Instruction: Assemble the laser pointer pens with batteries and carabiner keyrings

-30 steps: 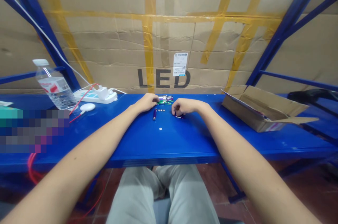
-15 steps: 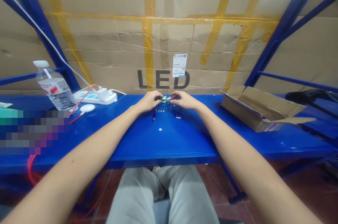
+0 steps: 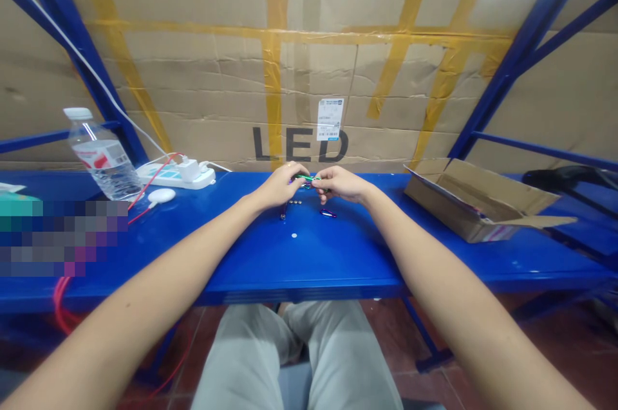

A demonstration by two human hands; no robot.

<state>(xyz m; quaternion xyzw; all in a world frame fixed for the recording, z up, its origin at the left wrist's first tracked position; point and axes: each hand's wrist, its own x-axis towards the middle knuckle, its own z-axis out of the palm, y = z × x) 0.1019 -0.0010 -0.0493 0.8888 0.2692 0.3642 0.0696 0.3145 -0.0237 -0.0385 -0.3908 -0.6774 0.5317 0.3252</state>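
A slim, shiny green metallic piece (image 3: 304,177) spans the gap between my hands at the back of the blue table. My right hand (image 3: 340,183) pinches one end between thumb and fingers. The other end meets the curled fingers of my left hand (image 3: 280,185), whose grip is partly hidden. Beneath the hands lie other small shiny parts, too small to name. Closer to me, a dark purple tube (image 3: 283,212) lies beside a short row of several small silvery discs (image 3: 296,202). A purple metallic piece (image 3: 328,213) rests below my right hand.
An open cardboard box (image 3: 476,214) sits on the right of the blue table (image 3: 299,265). Leftward are a water bottle (image 3: 103,162), a white power strip (image 3: 176,175) with cables and a round white puck (image 3: 161,195). A large cardboard panel (image 3: 203,88) stands behind.
The green piece has been lifted from among the small parts and now lies between both hands. My right hand has turned, its fingers closing in a pinch; my left has shifted slightly right.
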